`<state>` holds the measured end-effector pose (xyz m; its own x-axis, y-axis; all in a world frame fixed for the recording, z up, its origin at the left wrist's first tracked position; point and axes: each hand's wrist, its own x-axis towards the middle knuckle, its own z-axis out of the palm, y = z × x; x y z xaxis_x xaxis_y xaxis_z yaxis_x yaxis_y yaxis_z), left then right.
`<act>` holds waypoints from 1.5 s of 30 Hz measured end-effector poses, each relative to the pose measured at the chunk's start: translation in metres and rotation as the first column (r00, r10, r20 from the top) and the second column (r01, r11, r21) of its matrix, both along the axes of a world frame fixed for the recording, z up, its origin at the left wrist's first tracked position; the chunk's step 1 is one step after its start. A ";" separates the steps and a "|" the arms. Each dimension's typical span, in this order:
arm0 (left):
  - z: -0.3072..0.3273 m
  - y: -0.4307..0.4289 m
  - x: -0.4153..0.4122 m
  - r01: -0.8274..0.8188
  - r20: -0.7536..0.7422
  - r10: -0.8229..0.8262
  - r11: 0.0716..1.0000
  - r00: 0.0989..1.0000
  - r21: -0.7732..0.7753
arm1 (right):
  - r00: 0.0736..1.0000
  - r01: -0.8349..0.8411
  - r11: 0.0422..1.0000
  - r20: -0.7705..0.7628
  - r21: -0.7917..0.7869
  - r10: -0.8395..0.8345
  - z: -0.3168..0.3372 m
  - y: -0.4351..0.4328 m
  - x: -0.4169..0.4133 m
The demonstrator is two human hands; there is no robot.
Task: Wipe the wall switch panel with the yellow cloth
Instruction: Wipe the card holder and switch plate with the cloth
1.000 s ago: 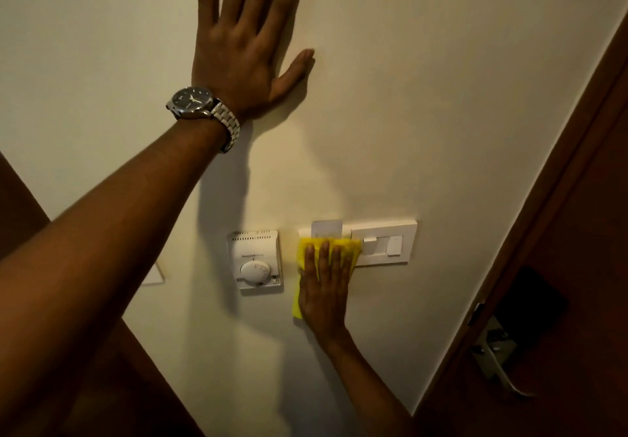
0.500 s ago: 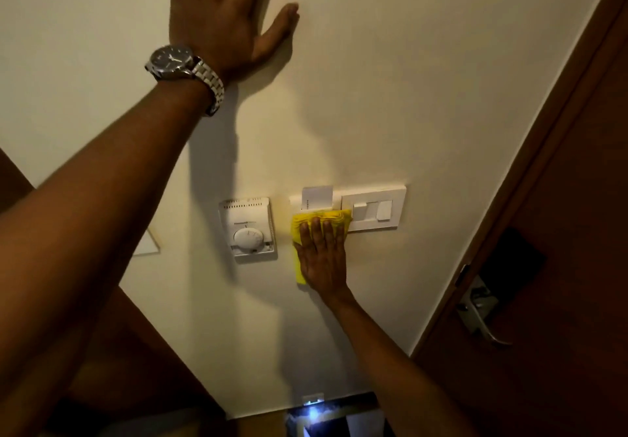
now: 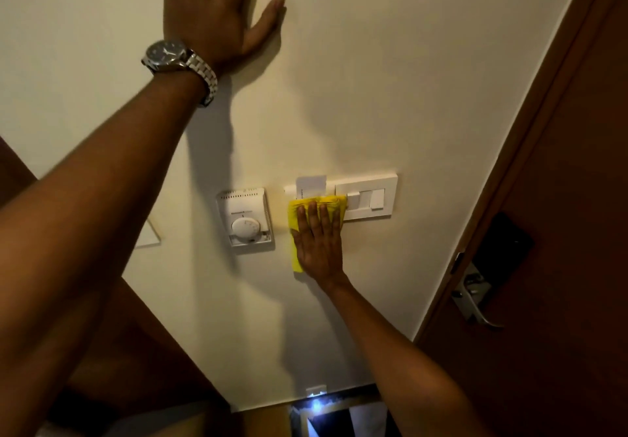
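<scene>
- The right hand (image 3: 317,243) lies flat, fingers (image 3: 314,214) together, pressing the cloth (image 3: 295,233) on the panel's (image 3: 368,199) left end, under the card (image 3: 311,187).
- The left hand (image 3: 210,5) braces on the wall (image 3: 390,80), fingers cut off, thumb spread.
- The wiping is under way; next, I judge, slide right over the switches (image 3: 368,199).
- No containers show.

Dim, warm light falls on the wall (image 3: 373,80); soft arm shadows lie across it. Straight edges bow near the borders, and the near left arm (image 3: 85,233) blurs.
</scene>
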<state>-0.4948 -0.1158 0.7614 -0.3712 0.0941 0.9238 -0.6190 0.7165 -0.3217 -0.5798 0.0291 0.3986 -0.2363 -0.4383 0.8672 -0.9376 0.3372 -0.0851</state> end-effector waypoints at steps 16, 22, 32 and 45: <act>-0.002 0.000 -0.003 0.009 -0.061 -0.014 0.996 0.998 -0.094 | 0.994 -0.050 0.996 0.096 -0.071 0.056 0.001 -0.013 0.001; 0.003 0.002 -0.004 -0.019 -0.041 0.014 0.993 0.999 -0.113 | 0.999 -0.007 1.000 -0.040 0.009 0.007 -0.022 0.001 -0.008; 0.004 0.000 -0.006 -0.023 -0.049 0.016 0.991 0.999 -0.130 | 0.996 0.059 0.987 -0.080 0.152 -0.048 -0.017 -0.002 -0.007; 0.001 -0.008 -0.010 -0.035 -0.051 0.028 0.989 0.998 -0.145 | 0.997 0.058 0.996 0.051 -0.067 -0.055 0.006 -0.022 0.008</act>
